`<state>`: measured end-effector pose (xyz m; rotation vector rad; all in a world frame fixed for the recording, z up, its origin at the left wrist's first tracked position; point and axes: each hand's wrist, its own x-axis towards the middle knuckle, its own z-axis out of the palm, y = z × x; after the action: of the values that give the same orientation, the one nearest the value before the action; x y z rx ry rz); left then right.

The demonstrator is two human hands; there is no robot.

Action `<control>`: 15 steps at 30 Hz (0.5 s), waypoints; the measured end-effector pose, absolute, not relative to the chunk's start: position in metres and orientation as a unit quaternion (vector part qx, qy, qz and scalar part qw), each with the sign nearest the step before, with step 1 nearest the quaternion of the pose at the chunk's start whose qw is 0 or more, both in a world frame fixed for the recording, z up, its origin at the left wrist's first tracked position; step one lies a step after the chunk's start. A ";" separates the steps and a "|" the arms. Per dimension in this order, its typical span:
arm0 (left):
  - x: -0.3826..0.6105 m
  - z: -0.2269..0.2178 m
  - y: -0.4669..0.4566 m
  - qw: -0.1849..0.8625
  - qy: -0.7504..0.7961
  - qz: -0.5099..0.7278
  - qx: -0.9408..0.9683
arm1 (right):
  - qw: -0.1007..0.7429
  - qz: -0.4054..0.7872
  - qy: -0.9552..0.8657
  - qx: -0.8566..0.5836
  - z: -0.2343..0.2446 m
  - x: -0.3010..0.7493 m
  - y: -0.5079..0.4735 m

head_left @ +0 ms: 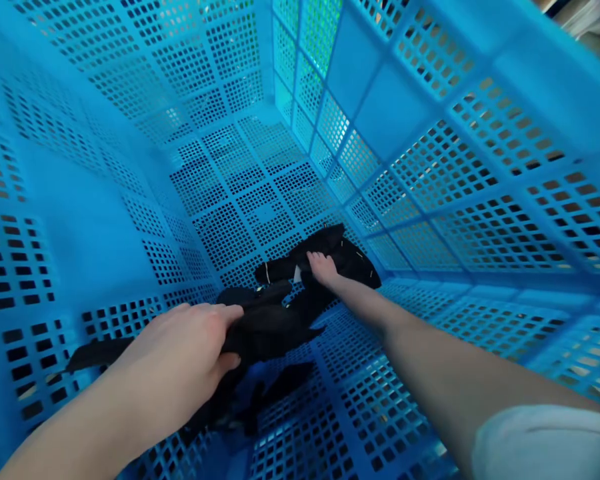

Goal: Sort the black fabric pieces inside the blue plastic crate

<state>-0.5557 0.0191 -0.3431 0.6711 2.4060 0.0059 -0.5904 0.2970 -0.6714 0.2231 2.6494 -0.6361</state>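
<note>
Both my hands reach down into a deep blue plastic crate [90,227] with slotted walls. My left hand [190,353] is closed around a bunch of black fabric pieces [270,327], held above the crate's floor; its thumb and fingers pinch the cloth. Farther in, my right hand [323,268] grips or presses another black fabric bundle [355,260] lying near the right wall. Thin pale ties or stitches and a small white tag [297,273] show on that bundle. Under my left hand, more black cloth [285,383] hangs or lies low, partly hidden.
The crate's right wall [385,107] rises close beside my right arm, and its left wall stands beside my left arm. The perforated floor [265,213] shows beyond the cloth. A whitish blurred thing [593,20] lies outside the crate at the upper right.
</note>
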 end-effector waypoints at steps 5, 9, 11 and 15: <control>-0.560 -0.338 0.024 0.352 0.900 -0.060 0.249 | 0.220 -0.287 0.925 0.118 -0.681 -0.614 0.302; -0.561 -0.330 0.031 0.353 0.901 -0.090 0.234 | 0.222 -0.411 0.877 0.114 -0.661 -0.660 0.307; -0.561 -0.326 0.034 0.357 0.901 -0.089 0.230 | 0.221 -0.488 0.839 0.100 -0.646 -0.677 0.301; -0.561 -0.322 0.035 0.348 0.905 -0.096 0.226 | 0.226 -0.634 0.737 0.064 -0.609 -0.692 0.283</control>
<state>-0.5607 0.0350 -0.3221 0.5866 2.3459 -0.2476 -0.6922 0.2833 -0.6093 0.1773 2.0315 -1.7489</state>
